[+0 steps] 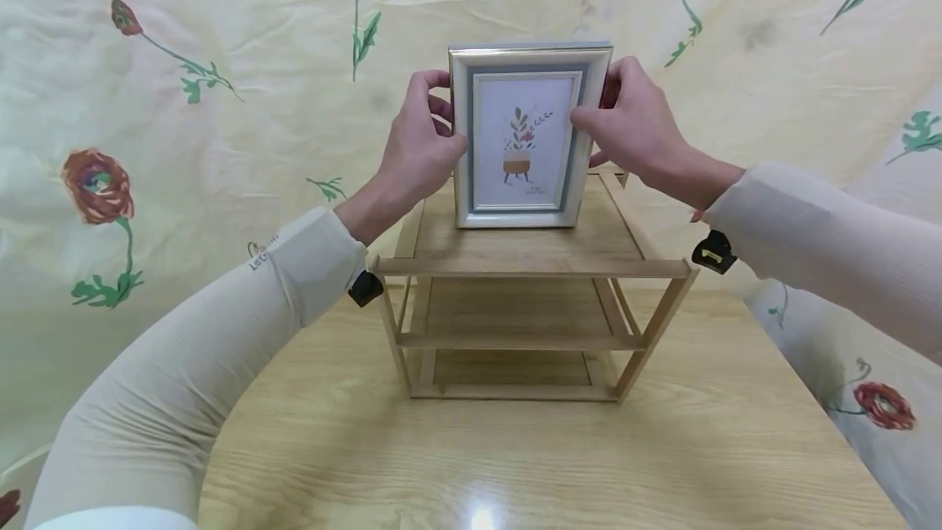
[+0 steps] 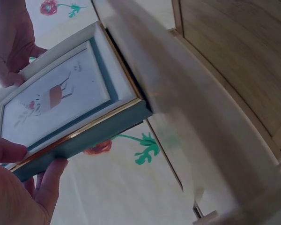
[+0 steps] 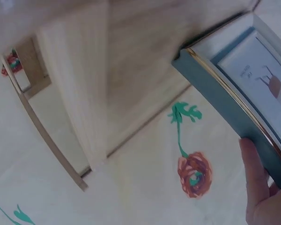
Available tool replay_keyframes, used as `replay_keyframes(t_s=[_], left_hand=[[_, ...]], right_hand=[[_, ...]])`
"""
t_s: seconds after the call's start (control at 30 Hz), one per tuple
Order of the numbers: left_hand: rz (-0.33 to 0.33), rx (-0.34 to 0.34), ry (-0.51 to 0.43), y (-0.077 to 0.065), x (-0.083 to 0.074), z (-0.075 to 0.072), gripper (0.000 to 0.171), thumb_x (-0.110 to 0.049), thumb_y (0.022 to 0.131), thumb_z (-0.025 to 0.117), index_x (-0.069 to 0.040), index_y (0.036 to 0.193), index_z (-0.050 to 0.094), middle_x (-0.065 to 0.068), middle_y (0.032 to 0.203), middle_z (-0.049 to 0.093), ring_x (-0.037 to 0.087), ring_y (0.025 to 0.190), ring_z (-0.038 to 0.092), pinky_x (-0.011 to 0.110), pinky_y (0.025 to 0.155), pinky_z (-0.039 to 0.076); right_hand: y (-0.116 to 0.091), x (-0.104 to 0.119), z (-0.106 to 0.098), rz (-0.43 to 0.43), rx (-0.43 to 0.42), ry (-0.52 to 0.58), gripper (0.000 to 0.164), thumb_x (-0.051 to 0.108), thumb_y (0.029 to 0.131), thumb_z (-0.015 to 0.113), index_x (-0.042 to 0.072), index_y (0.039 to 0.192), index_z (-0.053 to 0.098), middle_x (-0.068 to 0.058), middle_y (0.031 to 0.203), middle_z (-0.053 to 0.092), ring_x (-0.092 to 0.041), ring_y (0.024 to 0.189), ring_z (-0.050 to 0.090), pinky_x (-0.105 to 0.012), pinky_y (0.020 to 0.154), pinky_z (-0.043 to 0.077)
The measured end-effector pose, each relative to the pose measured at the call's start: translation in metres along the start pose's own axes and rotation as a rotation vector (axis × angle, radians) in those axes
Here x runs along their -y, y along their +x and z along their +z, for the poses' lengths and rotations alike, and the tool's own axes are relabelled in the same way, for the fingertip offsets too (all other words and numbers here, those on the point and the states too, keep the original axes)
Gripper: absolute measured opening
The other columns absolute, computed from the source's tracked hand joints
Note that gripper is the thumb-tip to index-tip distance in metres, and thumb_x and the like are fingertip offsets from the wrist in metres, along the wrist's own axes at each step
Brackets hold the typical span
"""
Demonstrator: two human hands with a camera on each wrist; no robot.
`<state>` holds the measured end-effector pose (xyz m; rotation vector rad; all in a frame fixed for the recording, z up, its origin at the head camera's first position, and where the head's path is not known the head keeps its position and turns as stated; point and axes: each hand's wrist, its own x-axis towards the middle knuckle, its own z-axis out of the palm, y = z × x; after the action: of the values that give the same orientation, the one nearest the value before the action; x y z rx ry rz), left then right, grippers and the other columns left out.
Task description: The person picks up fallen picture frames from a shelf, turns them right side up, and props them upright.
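Note:
A picture frame [image 1: 526, 137] with a pale gold rim and a blue-grey inner band stands upright on the top shelf of a wooden rack [image 1: 530, 248]. It shows a potted plant on legs. My left hand [image 1: 423, 137] grips its left side, thumb on the front and fingers round the edge. On the opposite side my right hand [image 1: 636, 121] pinches it the same way, with the thumb over the front. In the left wrist view the frame's blue-grey side [image 2: 93, 129] is visible, its lower edge close to the shelf. The right wrist view shows fingers [image 3: 255, 173] against that side.
The three-tier rack stands on a light wood table [image 1: 471, 456]. Behind it hangs a cream cloth [image 1: 257, 47] printed with red flowers and green leaves. The table's right edge slants down beside more of this floral cloth [image 1: 832, 358].

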<state>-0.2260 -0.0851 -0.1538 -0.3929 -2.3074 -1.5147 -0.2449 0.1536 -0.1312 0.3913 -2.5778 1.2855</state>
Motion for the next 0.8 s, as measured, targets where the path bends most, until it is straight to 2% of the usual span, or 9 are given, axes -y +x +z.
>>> replay_keyframes(t_s=[0.57,0.8], left_hand=[[0.044,0.050,0.014,-0.0040,0.0028,-0.0023,0.058,0.008,0.086,0.053,-0.015,0.136,0.033,0.008,0.102,0.049,0.020,0.086,0.052,0.025,0.074,0.047],[0.037,0.070,0.028,-0.0058,0.0016,-0.0032,0.059,0.007,0.088,0.054,-0.015,0.138,0.032,0.008,0.105,0.048,0.021,0.089,0.052,0.025,0.075,0.048]], right_hand=[[-0.0067,-0.0054,0.0045,-0.046,-0.020,0.032,0.025,0.020,0.094,0.052,0.015,0.114,0.038,-0.002,0.101,0.049,-0.019,0.101,0.056,-0.036,0.061,0.059],[-0.0065,-0.0066,0.0053,-0.059,-0.027,0.035,0.025,0.020,0.094,0.052,0.014,0.115,0.038,-0.002,0.102,0.049,-0.021,0.103,0.057,-0.038,0.062,0.059]])
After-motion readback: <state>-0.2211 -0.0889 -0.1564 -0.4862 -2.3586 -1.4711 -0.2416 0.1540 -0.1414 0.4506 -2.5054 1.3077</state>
